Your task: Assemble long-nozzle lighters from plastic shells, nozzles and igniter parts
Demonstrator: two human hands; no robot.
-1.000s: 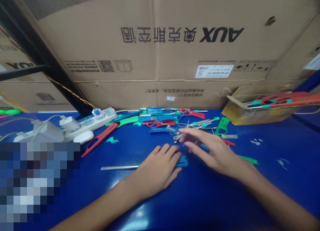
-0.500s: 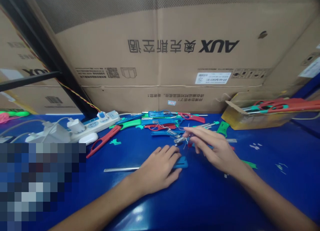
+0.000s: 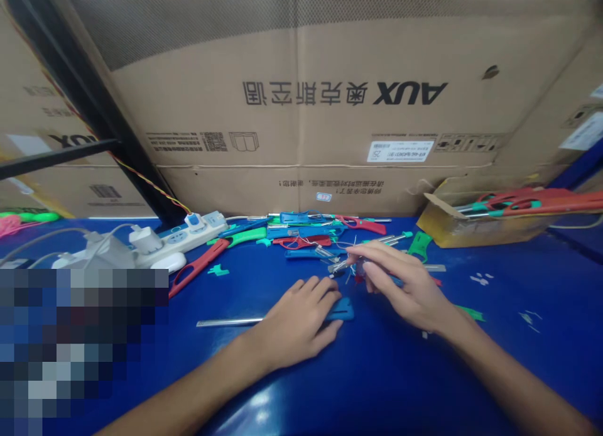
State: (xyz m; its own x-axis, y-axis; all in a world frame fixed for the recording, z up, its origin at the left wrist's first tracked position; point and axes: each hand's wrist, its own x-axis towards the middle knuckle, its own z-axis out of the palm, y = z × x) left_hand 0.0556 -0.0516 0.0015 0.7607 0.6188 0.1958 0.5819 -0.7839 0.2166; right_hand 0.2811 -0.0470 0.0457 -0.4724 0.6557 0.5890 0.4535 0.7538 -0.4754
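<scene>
My left hand (image 3: 304, 323) rests over a long-necked blue lighter (image 3: 343, 309) lying on the table, its fingers curled around the handle. The metal tube (image 3: 230, 321) of this lighter sticks out to the left from under my hand. To the right, my right hand (image 3: 400, 285) hovers over a tangle of small parts, thumb and fingers pinched together. What is between those fingertips is too small to make out. Just left of them lie small metal and clear pieces with thin wires (image 3: 337, 266). A small red piece (image 3: 359, 278) shows beneath the fingers.
Behind my hands lies a heap of blue, green and red lighter parts (image 3: 308, 232). An open carton (image 3: 485, 228) of red lighters stands at right. A power strip (image 3: 176, 238) with plugs and a red lighter shell (image 3: 200, 266) are at left. Cardboard (image 3: 301, 128) walls the back.
My right thumb and forefinger have come closer together over the small parts. My left hand stays on the blue lighter. The view has tilted slightly.
</scene>
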